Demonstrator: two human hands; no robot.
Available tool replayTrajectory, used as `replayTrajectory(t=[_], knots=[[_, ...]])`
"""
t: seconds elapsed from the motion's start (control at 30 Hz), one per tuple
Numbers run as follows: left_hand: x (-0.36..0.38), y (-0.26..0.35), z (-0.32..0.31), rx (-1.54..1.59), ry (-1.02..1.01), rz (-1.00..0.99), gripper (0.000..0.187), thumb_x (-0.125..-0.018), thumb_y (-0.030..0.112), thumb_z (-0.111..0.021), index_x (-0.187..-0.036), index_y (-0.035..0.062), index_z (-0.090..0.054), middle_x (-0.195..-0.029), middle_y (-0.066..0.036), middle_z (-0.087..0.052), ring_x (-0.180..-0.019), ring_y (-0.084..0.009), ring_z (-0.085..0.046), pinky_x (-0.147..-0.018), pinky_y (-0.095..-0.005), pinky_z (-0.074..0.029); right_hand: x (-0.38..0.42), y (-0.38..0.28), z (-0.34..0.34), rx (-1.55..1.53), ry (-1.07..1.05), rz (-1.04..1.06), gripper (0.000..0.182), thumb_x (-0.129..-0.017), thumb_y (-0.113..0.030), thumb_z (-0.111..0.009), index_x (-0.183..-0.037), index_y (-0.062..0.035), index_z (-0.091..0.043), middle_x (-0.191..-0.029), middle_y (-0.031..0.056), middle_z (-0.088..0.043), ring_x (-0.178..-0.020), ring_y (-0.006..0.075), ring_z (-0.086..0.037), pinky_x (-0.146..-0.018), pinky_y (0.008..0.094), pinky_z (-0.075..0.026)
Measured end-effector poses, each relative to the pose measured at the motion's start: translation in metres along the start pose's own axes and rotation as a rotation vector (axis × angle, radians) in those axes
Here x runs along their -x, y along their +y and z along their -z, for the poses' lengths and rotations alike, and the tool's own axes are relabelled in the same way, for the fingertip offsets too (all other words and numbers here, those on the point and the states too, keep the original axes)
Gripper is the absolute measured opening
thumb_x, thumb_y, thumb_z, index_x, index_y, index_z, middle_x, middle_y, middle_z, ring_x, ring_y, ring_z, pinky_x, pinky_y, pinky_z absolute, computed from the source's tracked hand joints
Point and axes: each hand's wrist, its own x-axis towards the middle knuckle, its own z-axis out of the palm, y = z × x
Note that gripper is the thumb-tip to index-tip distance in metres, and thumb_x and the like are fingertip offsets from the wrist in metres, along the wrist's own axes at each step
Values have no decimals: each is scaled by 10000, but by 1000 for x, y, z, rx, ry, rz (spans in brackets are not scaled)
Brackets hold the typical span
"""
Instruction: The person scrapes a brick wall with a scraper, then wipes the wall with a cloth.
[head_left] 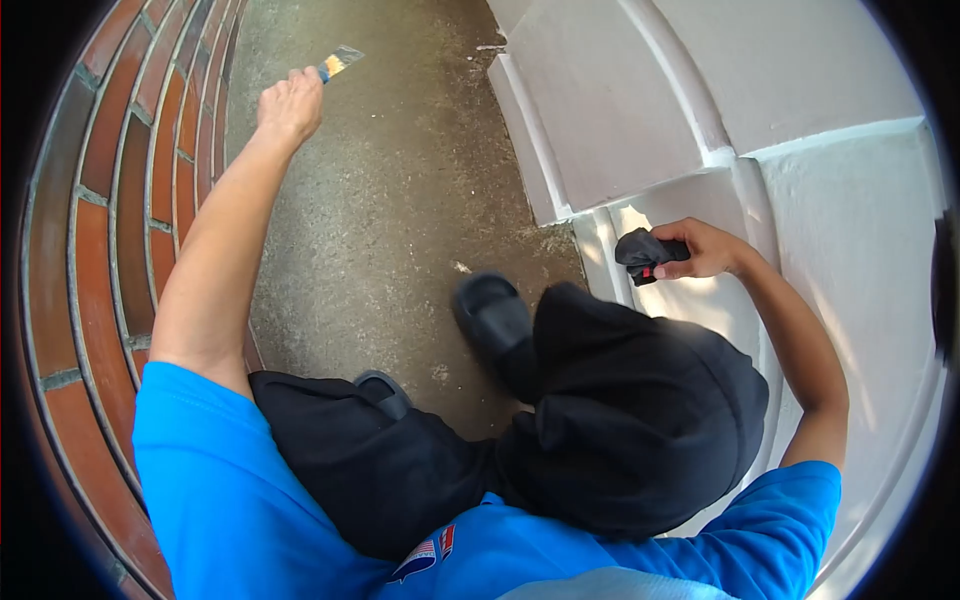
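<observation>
1. Left grip (289,105): bare hand, fingers closed about a handle; arm extended over the far left part of the floor.
2. Flat-ended hand tool (342,63), blue and yellow near the hand, greyish at the broad end: held in item 1, its end pointing away and rightward, clear of the floor's left edge. Scraper or brush, too small to tell.
3. Right grip (702,248): bare hand, thumb and fingers closed partway, pinching one item; arm bent.
4. Black crumpled bundle (645,250), cloth-like, small red patch on its lower side: held in item 3, just past the floor's right edge, in front of the pale wall. Contact with that wall cannot be told.
5. Concrete floor (385,200): grey-brown, stained, pale specks; runs between two walls.
6. Brick wall (93,275): red-brown, grey joints; along the floor's left edge.
7. Pale wall (845,190): moulded, stepped, sunlit in patches; along the right edge.
8. Dark footwear (495,322), one pair, on the floor's near part.
9. Black trousers (640,420), knees bent.
10. Blue shirt (225,465), short-sleeved, printed emblem on the front.
</observation>
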Motion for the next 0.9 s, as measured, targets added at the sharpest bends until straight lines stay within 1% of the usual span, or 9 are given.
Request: replayTrajectory(t=[0.2,0.33,0.37,0.47,0.5,0.6,0.73,0.83,0.9], knots=[[-8,28,-2,34,-33,6,179,-931,102,-524,-1086,31,-576,-1078,-195,-668,-964,-330,-709,-795,-422,-584,2,-8,-2,154,-7,47,297,-831,-222,-790,-995,-11,-661,-773,-20,-555,-741,84,-482,-656,270,-426],[-10,33,-4,16,-26,-23,190,-922,120,-551,-1083,32,-596,-1073,-178,-672,-953,-301,-716,-780,-396,-589,1,-8,-3,195,47,108,214,-868,-151,-752,-970,-1,-638,-779,-18,-573,-735,72,-477,-667,272,-432],[-8,29,0,24,-55,-12,195,-918,122,-557,-1084,34,-605,-1078,-177,-681,-966,-296,-715,-783,-393,-589,0,-8,-3,196,100,127,225,-891,-143,-728,-1039,3,-642,-813,-22,-582,-752,75,-486,-678,264,-438],[-4,15,15,72,-168,15,208,-912,131,-568,-1090,40,-625,-1093,-167,-702,-1001,-281,-711,-799,-385,-585,-4,-46,-18,0,404,299,255,-912,-136,-705,-1118,0,-640,-852,-29,-593,-773,84,-503,-691,257,-447],[-6,6,23,83,-202,26,213,-911,134,-570,-1093,42,-631,-1098,-163,-708,-1012,-276,-710,-805,-383,-584,0,-70,-21,-95,421,263,322,-929,-141,-693,-1205,5,-613,-905,-36,-602,-788,106,-522,-717,279,-472],[-7,-10,14,103,-152,126,217,-913,147,-571,-1092,46,-643,-1111,-144,-718,-1044,-264,-703,-833,-378,-574,2,-148,-41,-90,494,591,315,-917,-136,-695,-1189,1,-614,-878,11,-616,-776,134,-555,-721,322,-487],[-2,-21,8,131,-134,211,226,-936,170,-531,-1090,47,-641,-1100,-136,-718,-1030,-281,-702,-854,-395,-562,5,-248,-54,706,261,805,295,-818,-127,-715,-1066,-3,-615,-816,171,-616,-801,332,-667,-733,398,-544],[-3,-31,-9,115,-141,236,235,-945,181,-514,-1093,45,-636,-1095,-155,-713,-1014,-291,-705,-843,-416,-563,-25,-270,-79,937,225,820,296,-806,-143,-707,-1031,6,-587,-859,181,-647,-817,387,-668,-746,446,-558],[-7,-35,-11,126,-141,272,218,-943,167,-512,-1089,45,-618,-1089,-173,-706,-1019,-310,-702,-836,-428,-564,-56,-260,-108,942,301,858,276,-819,-143,-681,-1034,-5,-578,-867,172,-667,-802,354,-694,-722,444,-567]])
